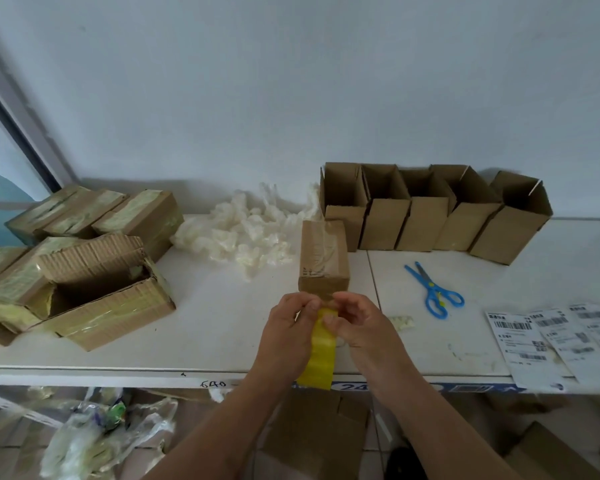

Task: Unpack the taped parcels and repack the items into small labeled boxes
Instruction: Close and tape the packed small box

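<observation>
right of sealed box: scissors, labels.

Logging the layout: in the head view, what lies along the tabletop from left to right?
Yellow-taped cardboard parcels → crumpled white plastic wrap → small sealed brown box → blue plastic scissors → white printed shipping labels.

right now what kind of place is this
Likely a small parcel packing station: a row of open cardboard boxes at the wall, taped parcels stacked on the left, barcode shipping labels and blue scissors on the white table.
</observation>
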